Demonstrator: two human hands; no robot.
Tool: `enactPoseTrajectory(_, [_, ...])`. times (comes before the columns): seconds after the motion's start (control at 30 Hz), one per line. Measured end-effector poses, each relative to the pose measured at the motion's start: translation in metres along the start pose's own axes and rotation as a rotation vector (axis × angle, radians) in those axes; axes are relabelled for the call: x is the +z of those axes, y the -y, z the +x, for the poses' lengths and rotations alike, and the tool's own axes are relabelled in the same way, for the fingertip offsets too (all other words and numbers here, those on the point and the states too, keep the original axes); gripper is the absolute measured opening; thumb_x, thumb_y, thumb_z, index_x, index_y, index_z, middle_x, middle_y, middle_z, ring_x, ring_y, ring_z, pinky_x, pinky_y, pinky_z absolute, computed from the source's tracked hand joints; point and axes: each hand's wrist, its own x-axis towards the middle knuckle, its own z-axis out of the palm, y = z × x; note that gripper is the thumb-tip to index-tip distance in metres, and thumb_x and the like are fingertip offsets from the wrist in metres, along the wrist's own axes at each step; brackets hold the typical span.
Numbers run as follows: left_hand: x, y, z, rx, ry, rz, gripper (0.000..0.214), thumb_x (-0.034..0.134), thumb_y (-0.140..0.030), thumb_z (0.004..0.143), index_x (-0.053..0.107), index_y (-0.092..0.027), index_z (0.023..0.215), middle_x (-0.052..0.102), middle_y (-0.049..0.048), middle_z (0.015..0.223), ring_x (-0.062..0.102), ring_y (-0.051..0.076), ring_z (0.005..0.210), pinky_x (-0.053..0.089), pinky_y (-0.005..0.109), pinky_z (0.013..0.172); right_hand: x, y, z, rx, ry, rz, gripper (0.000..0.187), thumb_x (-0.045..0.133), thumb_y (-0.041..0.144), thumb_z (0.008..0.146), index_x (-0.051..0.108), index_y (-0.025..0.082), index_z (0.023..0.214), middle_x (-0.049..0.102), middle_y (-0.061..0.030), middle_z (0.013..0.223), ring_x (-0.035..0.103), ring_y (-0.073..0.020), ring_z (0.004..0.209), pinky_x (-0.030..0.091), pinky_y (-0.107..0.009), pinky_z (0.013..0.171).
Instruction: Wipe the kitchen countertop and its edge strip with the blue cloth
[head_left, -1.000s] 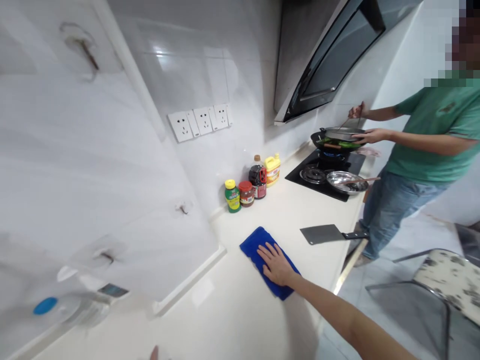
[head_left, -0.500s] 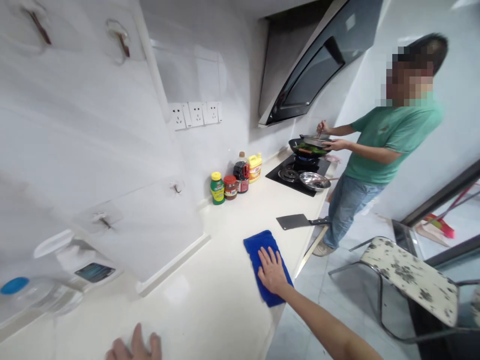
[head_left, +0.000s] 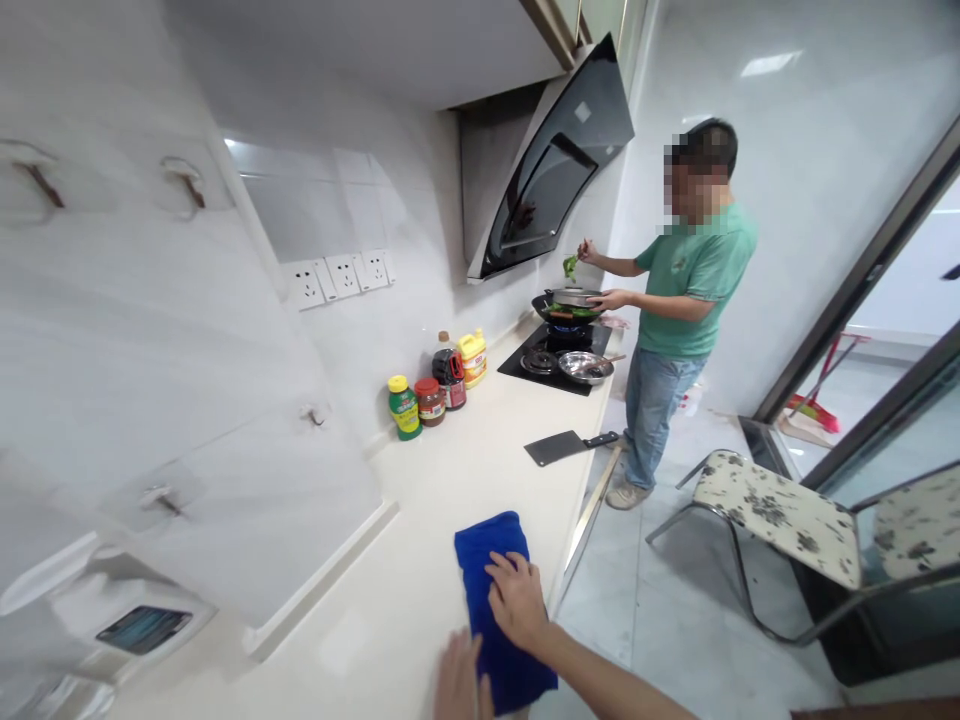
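A blue cloth [head_left: 491, 540] lies spread on the pale countertop near its front edge. My right hand [head_left: 516, 598] rests on top of it, fingers apart and slightly bent against the fabric. At the bottom of the view, my left hand [head_left: 459, 680] is beside the cloth's left edge, its fingers stretched out and somewhat blurred; whether it touches the cloth I cannot tell. Beyond the cloth lies a cleaver [head_left: 559, 447], its black handle reaching over the counter's front edge.
Seasoning bottles and jars [head_left: 429, 400] stand along the wall. A co-worker [head_left: 686, 280] in a green shirt lifts greens over a wok [head_left: 559, 312] on the stove. A steel pan [head_left: 585, 366] sits nearer. A patterned chair [head_left: 776, 510] stands on the floor at right.
My left hand has come rightward to the cloth's side. My right hand stays on the cloth, its fingers more bent. The view has shifted, and the co-worker's hand has risen with greens.
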Motion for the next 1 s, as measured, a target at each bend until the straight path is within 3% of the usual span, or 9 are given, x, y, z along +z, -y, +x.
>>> enactPoseTrajectory(0.1, [0.025,-0.058,0.011,0.082,0.055,0.038,0.071,0.055,-0.029,0.085,0.037,-0.026,0.154,0.060,0.0141,0.145,0.051,0.032,0.139,0.049,0.055,0.108,-0.020,-0.022,0.026,-0.187,0.031,-0.029,0.051,0.043,0.019,0.092,0.059,0.022,0.141,0.055,-0.0069,0.152,0.046,-0.0292,0.141,0.039,-0.051,0.115])
enactPoseTrajectory(0.17, [0.025,-0.072,0.015,0.165,0.062,0.103,0.079,0.063,-0.051,0.081,0.040,-0.028,0.153,0.051,0.0157,0.154,0.035,0.040,0.150,0.035,0.063,0.116,-0.028,-0.032,0.040,-0.367,0.082,-0.063,0.058,0.046,0.020,0.091,0.050,0.019,0.149,0.046,-0.0069,0.159,0.032,-0.0282,0.151,0.029,-0.052,0.123])
enactPoseTrajectory(0.23, [0.015,-0.070,0.016,0.265,0.073,0.148,0.090,0.067,-0.067,0.073,0.041,-0.033,0.152,0.044,0.0157,0.159,0.021,0.043,0.155,0.026,0.064,0.120,-0.031,-0.036,0.048,-0.443,0.157,-0.091,0.060,0.047,0.024,0.092,0.047,0.019,0.151,0.041,-0.0067,0.162,0.025,-0.0276,0.154,0.023,-0.051,0.126])
enactPoseTrajectory(0.37, [-0.019,-0.053,0.013,0.293,0.167,0.155,0.083,0.071,-0.055,0.077,0.039,-0.039,0.151,0.035,0.0120,0.165,0.034,0.039,0.151,0.045,0.054,0.111,-0.027,-0.034,0.046,-0.332,0.196,-0.118,0.058,0.046,0.030,0.094,0.047,0.021,0.152,0.043,-0.0072,0.161,0.034,-0.0309,0.149,0.028,-0.051,0.122])
enactPoseTrajectory(0.5, [-0.055,-0.026,0.003,0.313,0.208,0.118,0.056,0.063,-0.042,0.087,0.050,-0.045,0.142,0.038,0.0022,0.164,0.045,0.032,0.146,0.057,0.050,0.103,-0.017,-0.024,0.023,-0.234,0.141,-0.123,0.056,0.048,0.030,0.094,0.051,0.023,0.149,0.047,-0.0082,0.158,0.043,-0.0347,0.139,0.036,-0.054,0.114])
enactPoseTrajectory(0.6, [-0.091,0.011,-0.014,0.269,0.301,0.103,0.038,0.056,-0.029,0.093,0.063,-0.045,0.127,0.046,-0.0063,0.159,0.043,0.025,0.147,0.055,0.050,0.109,-0.005,-0.008,-0.010,-0.191,0.075,-0.123,0.054,0.047,0.034,0.097,0.050,0.022,0.149,0.048,-0.0127,0.156,0.045,-0.0375,0.134,0.039,-0.057,0.110])
enactPoseTrajectory(0.8, [-0.193,0.093,-0.046,-0.103,0.644,-0.087,0.030,0.042,-0.030,0.099,0.071,-0.035,0.101,0.056,-0.0051,0.149,0.043,0.021,0.146,0.035,0.061,0.122,0.013,0.036,-0.068,-0.315,0.059,-0.007,0.047,0.047,0.030,0.097,0.055,0.022,0.143,0.057,-0.0159,0.140,0.055,-0.0328,0.121,0.047,-0.054,0.106])
enactPoseTrajectory(0.9, [-0.211,0.100,-0.045,-0.265,0.538,-0.136,0.029,0.043,-0.035,0.099,0.070,-0.033,0.108,0.066,-0.0010,0.139,0.054,0.020,0.138,0.033,0.059,0.124,0.014,0.049,-0.070,-0.414,0.050,0.045,0.049,0.044,0.019,0.094,0.055,0.016,0.142,0.055,-0.0164,0.145,0.050,-0.0314,0.133,0.045,-0.052,0.112])
enactPoseTrajectory(1.0, [-0.188,0.074,-0.031,-0.424,0.288,-0.085,0.033,0.041,-0.033,0.100,0.065,-0.029,0.123,0.070,0.0021,0.134,0.059,0.018,0.132,0.042,0.051,0.121,0.016,0.057,-0.060,-0.545,0.062,0.062,0.057,0.041,0.015,0.094,0.046,0.014,0.151,0.046,-0.0138,0.157,0.036,-0.0287,0.148,0.038,-0.051,0.121])
